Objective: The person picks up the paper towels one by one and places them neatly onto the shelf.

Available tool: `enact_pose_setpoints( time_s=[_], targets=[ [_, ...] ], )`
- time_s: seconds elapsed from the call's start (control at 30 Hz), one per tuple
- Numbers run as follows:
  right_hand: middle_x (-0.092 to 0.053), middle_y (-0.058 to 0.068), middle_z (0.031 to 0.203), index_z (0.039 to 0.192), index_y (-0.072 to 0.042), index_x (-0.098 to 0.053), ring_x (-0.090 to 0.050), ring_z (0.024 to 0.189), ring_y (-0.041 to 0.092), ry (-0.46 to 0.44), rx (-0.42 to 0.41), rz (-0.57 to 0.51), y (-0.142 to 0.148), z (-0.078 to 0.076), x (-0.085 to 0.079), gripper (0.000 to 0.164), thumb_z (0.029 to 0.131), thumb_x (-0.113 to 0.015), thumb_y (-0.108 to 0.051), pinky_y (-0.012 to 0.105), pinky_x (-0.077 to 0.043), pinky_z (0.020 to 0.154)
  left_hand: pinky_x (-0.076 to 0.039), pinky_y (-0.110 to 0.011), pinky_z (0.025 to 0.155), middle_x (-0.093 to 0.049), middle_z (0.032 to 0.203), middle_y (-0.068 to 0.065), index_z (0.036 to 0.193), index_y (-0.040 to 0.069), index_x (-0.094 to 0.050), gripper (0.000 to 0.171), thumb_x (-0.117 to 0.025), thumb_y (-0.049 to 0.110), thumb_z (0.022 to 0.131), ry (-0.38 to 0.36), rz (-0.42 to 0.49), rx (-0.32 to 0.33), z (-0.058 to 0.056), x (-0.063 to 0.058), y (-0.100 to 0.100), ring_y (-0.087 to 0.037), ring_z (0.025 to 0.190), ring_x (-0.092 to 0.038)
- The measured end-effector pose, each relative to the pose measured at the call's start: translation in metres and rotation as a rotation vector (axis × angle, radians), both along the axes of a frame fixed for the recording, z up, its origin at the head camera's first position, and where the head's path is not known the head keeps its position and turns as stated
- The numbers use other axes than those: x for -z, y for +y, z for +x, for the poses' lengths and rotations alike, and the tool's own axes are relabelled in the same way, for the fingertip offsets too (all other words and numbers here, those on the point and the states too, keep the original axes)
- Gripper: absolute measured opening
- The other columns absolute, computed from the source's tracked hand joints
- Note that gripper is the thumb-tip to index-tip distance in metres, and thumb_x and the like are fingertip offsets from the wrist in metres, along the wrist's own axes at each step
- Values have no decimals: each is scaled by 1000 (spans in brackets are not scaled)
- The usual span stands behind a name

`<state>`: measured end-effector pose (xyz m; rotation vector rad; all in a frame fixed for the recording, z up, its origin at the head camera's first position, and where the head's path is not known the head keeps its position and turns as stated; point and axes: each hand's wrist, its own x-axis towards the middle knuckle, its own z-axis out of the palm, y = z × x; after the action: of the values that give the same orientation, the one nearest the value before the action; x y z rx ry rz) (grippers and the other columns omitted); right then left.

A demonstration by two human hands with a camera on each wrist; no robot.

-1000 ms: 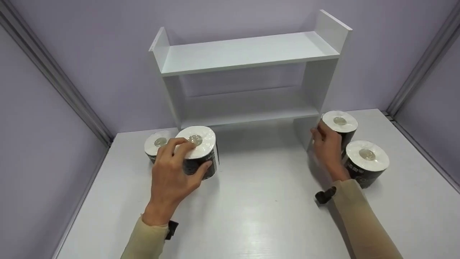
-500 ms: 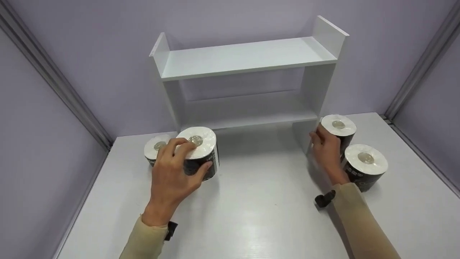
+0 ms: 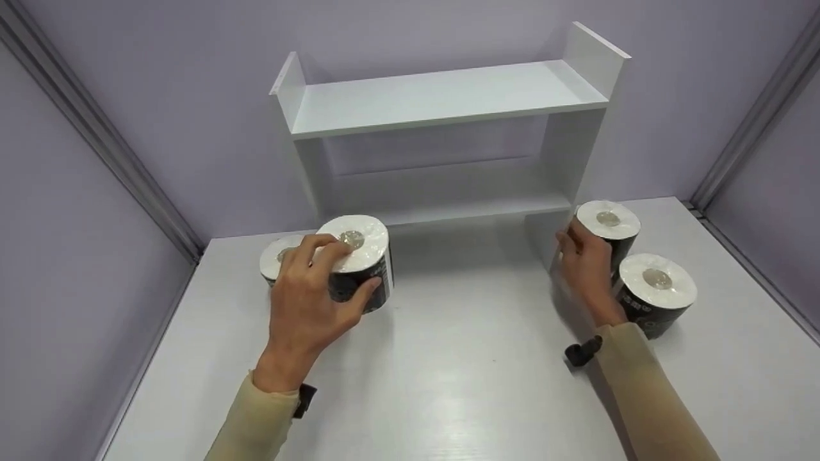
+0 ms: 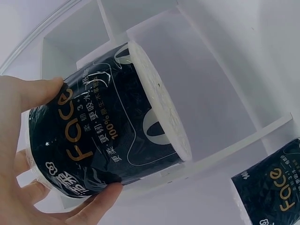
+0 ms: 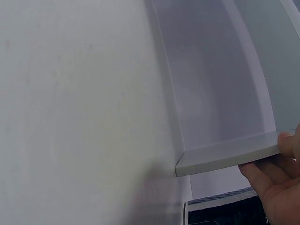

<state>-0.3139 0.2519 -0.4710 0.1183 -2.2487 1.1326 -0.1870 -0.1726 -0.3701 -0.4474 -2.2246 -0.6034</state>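
My left hand [image 3: 307, 307] grips a toilet paper roll [image 3: 362, 253] in a black wrapper, fingers over its white top and thumb on its side. The left wrist view shows this toilet roll [image 4: 93, 126] with its lower end exposed, apparently off the table. Just behind it, partly covered, is a second roll [image 3: 272, 256]. At the white shelf unit [image 3: 442, 99], my right hand [image 3: 586, 269] holds the front edge of the right side panel [image 5: 225, 157], thumb on one face and fingers on the other.
Two more wrapped rolls, a rear one [image 3: 608, 221] and a nearer one [image 3: 656, 282], stand right of the shelf unit on the white table [image 3: 442, 371]. Lilac panels [image 3: 160, 96] enclose the back and sides. The shelf unit has two boards above an open bottom space.
My left hand and its toilet roll have risen slightly toward the shelf. My right hand keeps its hold on the side panel. The head view has shifted a little.
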Motion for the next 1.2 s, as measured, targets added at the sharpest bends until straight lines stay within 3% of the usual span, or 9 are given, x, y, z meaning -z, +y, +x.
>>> enact_pose_setpoints(
  time_s=[0.43, 0.6, 0.67, 0.8, 1.07, 1.2],
  targets=[
    [-77, 24, 109, 129, 1, -72, -72, 98, 30, -43, -38, -35, 1, 2, 0, 25, 108, -60, -4, 5, -44, 75, -57, -55, 93, -67, 120, -14, 117, 12, -72, 51, -95, 39, 80, -8, 8, 7, -1, -8, 1, -42, 109, -65],
    [-70, 21, 87, 106, 5, -70, -62, 78, 17, 24, -39, -2, 2, -1, 2, 11, 106, -61, -1, 10, -41, 67, -58, -55, 92, -67, 119, -14, 116, 11, -72, 52, -96, 37, 78, 13, 7, 12, -3, -11, 1, -42, 107, -65],
    [-68, 20, 82, 104, 5, -69, -57, 74, 12, 41, -42, 4, 3, -1, 2, 9, 106, -62, -1, 11, -40, 65, -58, -55, 92, -67, 119, -14, 116, 11, -72, 52, -97, 37, 78, 15, 7, 13, -3, -12, 2, -43, 107, -65],
    [-71, 21, 86, 109, 5, -71, -59, 76, 8, 41, -40, -9, 4, -1, 2, 11, 105, -62, 1, 9, -41, 67, -59, -55, 92, -67, 119, -14, 116, 11, -71, 51, -96, 36, 79, 8, 9, 20, -4, -16, 4, -43, 109, -65],
    [-75, 23, 96, 123, 6, -73, -63, 82, 19, 26, -46, -12, 5, 1, 1, 22, 106, -60, 2, 7, -42, 69, -59, -53, 93, -67, 120, -15, 116, 10, -72, 50, -95, 36, 80, -7, 7, 29, -5, -22, 6, -41, 109, -65],
    [-75, 24, 98, 121, 6, -73, -65, 85, 23, 11, -43, -10, 4, 0, 2, 20, 107, -60, 0, 6, -43, 71, -58, -53, 93, -67, 120, -15, 116, 11, -72, 50, -95, 37, 80, -11, 9, 25, -6, -23, 7, -41, 109, -65]
  ],
)
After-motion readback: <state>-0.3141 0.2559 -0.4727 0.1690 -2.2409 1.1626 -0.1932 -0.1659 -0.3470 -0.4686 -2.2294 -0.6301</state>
